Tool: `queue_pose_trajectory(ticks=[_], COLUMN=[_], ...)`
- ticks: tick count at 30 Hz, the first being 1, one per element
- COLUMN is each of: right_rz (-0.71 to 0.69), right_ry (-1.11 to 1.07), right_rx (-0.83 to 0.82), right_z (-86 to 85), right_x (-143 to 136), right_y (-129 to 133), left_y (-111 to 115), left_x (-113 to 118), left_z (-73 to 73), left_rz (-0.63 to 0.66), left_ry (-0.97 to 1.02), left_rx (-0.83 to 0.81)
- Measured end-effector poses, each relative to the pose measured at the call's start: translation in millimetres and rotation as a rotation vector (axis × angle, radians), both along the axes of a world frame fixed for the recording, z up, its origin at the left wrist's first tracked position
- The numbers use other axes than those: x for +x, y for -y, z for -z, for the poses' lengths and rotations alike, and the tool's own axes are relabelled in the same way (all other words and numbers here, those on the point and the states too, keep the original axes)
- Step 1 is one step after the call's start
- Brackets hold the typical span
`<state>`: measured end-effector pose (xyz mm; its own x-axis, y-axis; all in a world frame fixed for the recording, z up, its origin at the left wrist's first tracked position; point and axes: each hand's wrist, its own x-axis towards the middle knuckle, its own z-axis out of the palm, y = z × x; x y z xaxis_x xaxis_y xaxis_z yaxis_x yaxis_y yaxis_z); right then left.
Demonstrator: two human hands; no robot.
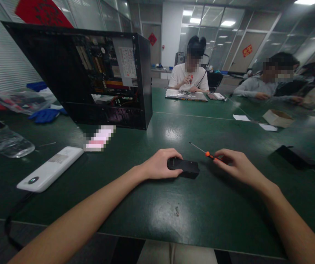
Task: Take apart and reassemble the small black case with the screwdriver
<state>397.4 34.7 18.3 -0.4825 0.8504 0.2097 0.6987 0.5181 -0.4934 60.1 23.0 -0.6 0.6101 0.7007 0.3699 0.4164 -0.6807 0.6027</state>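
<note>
Table edge: the green table (pixel 157 216) runs under both forearms, nearest the viewer; all places below are given relative to the small black box.
Small black box: a flat dark box (pixel 184 167) lies on the table between the two hands.
Left hand: the left hand (pixel 160 164) is curled over the left end of the box, fingers closed around it and touching it.
Right hand: the right hand (pixel 236 167) lies just right of the box, fingers pinched on the orange handle of a screwdriver (pixel 205 151).
Screwdriver: thin shaft slants up and left, its tip just beyond the far side of the box, not touching it.
White power bank: a white slab (pixel 50 168) lies well left of the box, with a dark cable running off its near end.
Computer case: an open black case (pixel 91 73) stands beyond and left of the box, circuit boards showing inside.
Blue glove: a blue glove (pixel 46 115) lies far left, beside the case.
Other people: two seated people work at the far side, well beyond the box.
</note>
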Motion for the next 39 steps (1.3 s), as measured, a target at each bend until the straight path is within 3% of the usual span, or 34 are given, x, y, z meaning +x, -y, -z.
queue_pose_trajectory(ticks=[7, 10, 13, 17, 23, 29, 39], right_rz=[0.219, 0.157, 0.017, -0.112, -0.032, 0.074, 0.075], right_ry=[-0.575, -0.632, -0.536, -0.522, -0.476, -0.415, -0.476], right_rx=[0.137, 0.300, 0.577, 0.859, 0.769, 0.728, 0.760], right_z=[-11.5, -33.5, -52.0, -43.3, -10.7, -8.7, -10.0], right_x=[-7, -27, -54, -78, -83, -85, -87], right_y=[-1, -1, 3, 11, 15, 15, 15], left_y=[-2, -2, -1, 0, 0, 1, 1], left_x=[0, 0, 1, 2, 1, 3, 4], left_z=[1.2, 2.2, 3.1, 3.0, -0.7, -3.7, -3.5], left_rz=[0.047, 0.065, 0.073, 0.053, 0.084, 0.047, 0.060], left_ry=[0.061, 0.081, 0.093, 0.085, 0.068, 0.054, 0.048], left_rx=[-0.051, -0.086, -0.097, -0.116, -0.177, -0.200, -0.173])
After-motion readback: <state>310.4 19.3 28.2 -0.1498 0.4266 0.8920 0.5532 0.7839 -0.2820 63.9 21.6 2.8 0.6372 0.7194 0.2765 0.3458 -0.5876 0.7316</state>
